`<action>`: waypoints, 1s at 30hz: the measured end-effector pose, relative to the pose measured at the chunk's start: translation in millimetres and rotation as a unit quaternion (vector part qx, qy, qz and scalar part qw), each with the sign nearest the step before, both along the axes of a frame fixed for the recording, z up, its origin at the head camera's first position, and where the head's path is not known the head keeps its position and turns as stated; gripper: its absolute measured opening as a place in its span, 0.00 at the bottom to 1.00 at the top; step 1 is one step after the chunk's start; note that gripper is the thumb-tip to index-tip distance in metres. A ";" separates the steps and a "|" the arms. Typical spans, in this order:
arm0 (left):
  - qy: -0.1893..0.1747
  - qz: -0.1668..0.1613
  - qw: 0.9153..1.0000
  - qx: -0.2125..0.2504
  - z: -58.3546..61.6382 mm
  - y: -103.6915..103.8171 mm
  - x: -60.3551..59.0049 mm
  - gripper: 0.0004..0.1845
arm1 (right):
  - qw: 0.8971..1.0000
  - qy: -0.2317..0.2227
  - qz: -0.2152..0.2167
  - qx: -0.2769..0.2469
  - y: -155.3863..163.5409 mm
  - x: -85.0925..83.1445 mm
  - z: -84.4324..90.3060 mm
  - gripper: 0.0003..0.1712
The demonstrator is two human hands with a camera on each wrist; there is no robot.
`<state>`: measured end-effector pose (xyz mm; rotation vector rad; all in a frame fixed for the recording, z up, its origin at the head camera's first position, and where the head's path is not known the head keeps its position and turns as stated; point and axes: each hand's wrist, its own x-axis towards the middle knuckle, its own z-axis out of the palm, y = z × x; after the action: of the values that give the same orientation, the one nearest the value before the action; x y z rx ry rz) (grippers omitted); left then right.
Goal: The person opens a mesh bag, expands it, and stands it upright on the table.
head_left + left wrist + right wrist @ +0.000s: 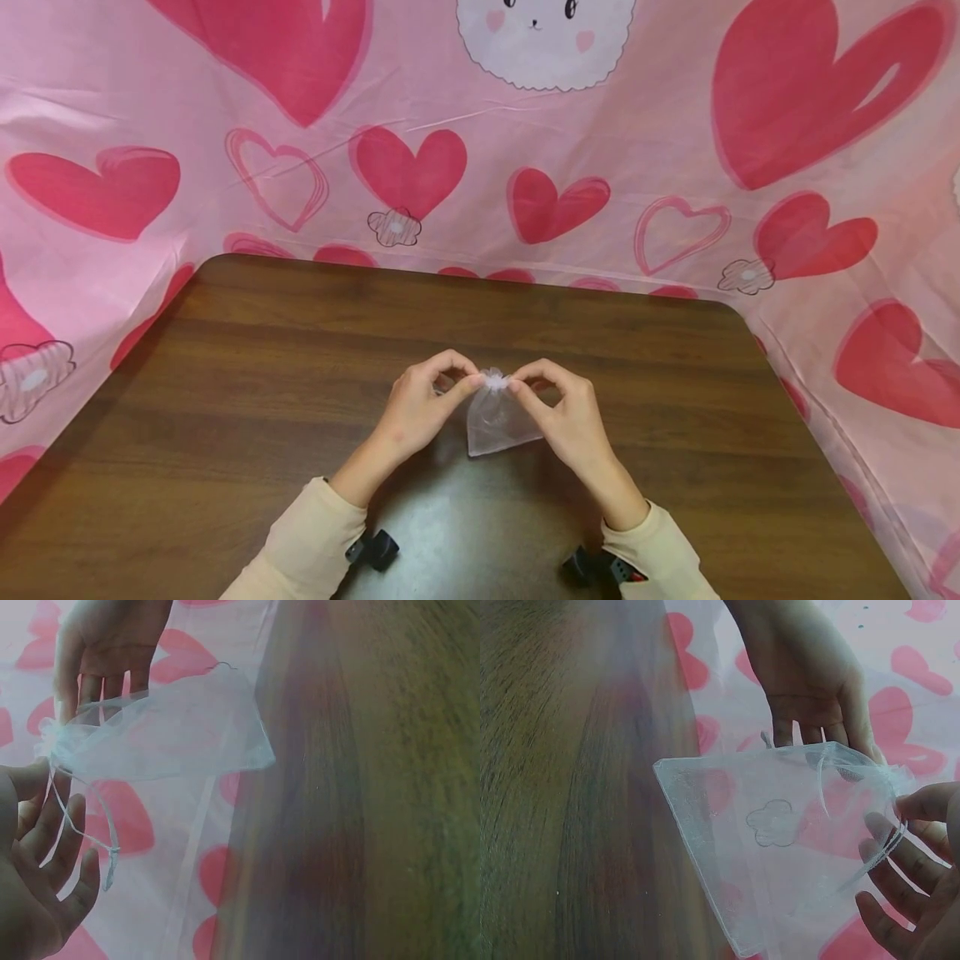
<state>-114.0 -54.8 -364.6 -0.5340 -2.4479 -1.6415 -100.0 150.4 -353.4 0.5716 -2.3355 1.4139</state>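
Observation:
A small sheer white drawstring pouch (498, 425) hangs by its gathered neck between both hands, above the wooden table. My left hand (423, 408) pinches one side of the neck between thumb and index finger. On the opposite side, my right hand (566, 412) pinches the neck the same way. The other fingers of each hand are loosely bent behind. In the left wrist view a knotted white drawstring (111, 859) loops down beside the left fingers. Through the see-through fabric (727, 825) the background shows in the right wrist view.
A dark brown wooden table (247, 400) spreads under the hands. Pink cloth (465, 108) printed with red hearts stands around its back and sides. Each wrist, below a cream sleeve (311, 533), carries a small black camera (384, 550).

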 end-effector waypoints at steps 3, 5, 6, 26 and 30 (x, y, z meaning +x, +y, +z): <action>-0.001 0.001 1.000 -0.001 0.0 -0.6 -0.3 0.04 | 1.000 -0.008 -0.004 -0.001 1.2 -0.3 0.1 0.04; 0.002 0.000 1.000 -0.001 0.3 -1.0 -0.5 0.04 | 1.000 -0.011 -0.006 0.000 2.1 -0.5 0.4 0.05; 0.002 0.000 1.000 0.000 0.5 -1.2 -0.6 0.04 | 1.000 -0.013 -0.006 0.000 2.6 -0.5 0.5 0.04; -0.001 0.017 1.000 -0.006 5.2 -8.8 -3.7 0.03 | 0.999 -0.018 -0.025 0.005 10.9 -1.3 4.7 0.05; -0.003 0.015 1.000 -0.007 5.8 -10.1 -4.5 0.04 | 0.999 -0.018 -0.026 0.009 12.0 -2.0 5.1 0.05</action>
<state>-118.5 -64.9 -358.8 -0.4909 -2.4623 -1.6171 -101.9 162.5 -348.4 0.4904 -2.3750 1.3925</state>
